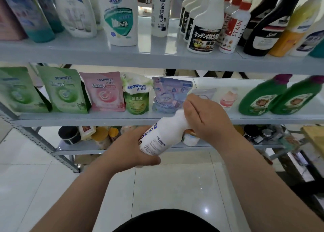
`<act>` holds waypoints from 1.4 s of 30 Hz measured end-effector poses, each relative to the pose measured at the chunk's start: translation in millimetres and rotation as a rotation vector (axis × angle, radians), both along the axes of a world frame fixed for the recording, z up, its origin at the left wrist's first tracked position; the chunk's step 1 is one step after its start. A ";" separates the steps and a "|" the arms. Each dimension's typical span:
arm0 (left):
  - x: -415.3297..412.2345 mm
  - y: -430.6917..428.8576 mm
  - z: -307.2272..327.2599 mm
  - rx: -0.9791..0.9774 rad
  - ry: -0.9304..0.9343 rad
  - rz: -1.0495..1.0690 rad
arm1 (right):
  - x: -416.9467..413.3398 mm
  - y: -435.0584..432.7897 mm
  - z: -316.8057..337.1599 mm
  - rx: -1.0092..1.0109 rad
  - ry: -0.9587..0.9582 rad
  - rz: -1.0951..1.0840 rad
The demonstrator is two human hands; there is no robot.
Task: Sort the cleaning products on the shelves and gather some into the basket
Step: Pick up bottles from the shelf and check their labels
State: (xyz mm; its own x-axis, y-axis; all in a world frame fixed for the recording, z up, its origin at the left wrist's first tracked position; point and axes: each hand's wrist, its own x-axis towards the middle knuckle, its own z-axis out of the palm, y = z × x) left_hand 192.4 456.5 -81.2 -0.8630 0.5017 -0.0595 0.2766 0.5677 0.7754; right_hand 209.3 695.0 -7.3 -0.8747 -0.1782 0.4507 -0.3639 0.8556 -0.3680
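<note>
Left hand [133,147] is wrapped round the lower body of a white bottle [160,135] labelled "Oil enemy". Right hand [205,119] is curled round its neck. The bottle is tilted in mid-air, in front of the middle shelf [87,122].

A second bottle [161,12] of "Oil enemy" stands on the top shelf [70,54], near sprayers [204,33] with Japanese writing and red-capped STAIN bottles [235,28]. The middle shelf has "seaways" pouches [65,91], green and pink, with green jugs [261,98] off to the right. Grey metal shelving, glossy white tiles [166,188].
</note>
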 end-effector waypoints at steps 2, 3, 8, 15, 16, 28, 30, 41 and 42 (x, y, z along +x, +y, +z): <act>-3.9 -17.0 -0.7 0.051 -0.116 -0.109 | 5.3 -13.6 4.0 0.039 0.128 0.114; -5.2 -24.4 -1.1 0.060 -0.159 -0.169 | 6.2 -18.4 4.4 0.054 0.177 0.162; -5.5 -43.8 -5.5 0.102 -0.191 -0.214 | 2.0 -39.9 1.7 0.025 0.208 0.201; -4.1 -48.2 -7.2 0.085 -0.122 0.013 | -22.6 -59.0 4.6 -0.176 -0.244 -0.156; -2.8 -48.1 -7.4 0.112 -0.143 0.021 | -25.0 -62.3 5.0 -0.251 -0.248 -0.170; -25.9 -30.1 13.5 0.904 -0.573 0.082 | -40.0 -82.8 -23.0 -1.002 -0.408 0.036; -34.5 -18.6 21.0 0.954 -0.532 0.077 | -46.9 -80.1 -17.9 -1.008 -0.380 0.076; -113.7 48.4 101.4 0.900 -0.180 0.181 | -130.4 -42.3 24.3 -0.996 -0.198 0.145; -123.7 50.6 108.7 0.867 -0.133 0.194 | -142.5 -40.0 30.3 -0.996 -0.166 0.145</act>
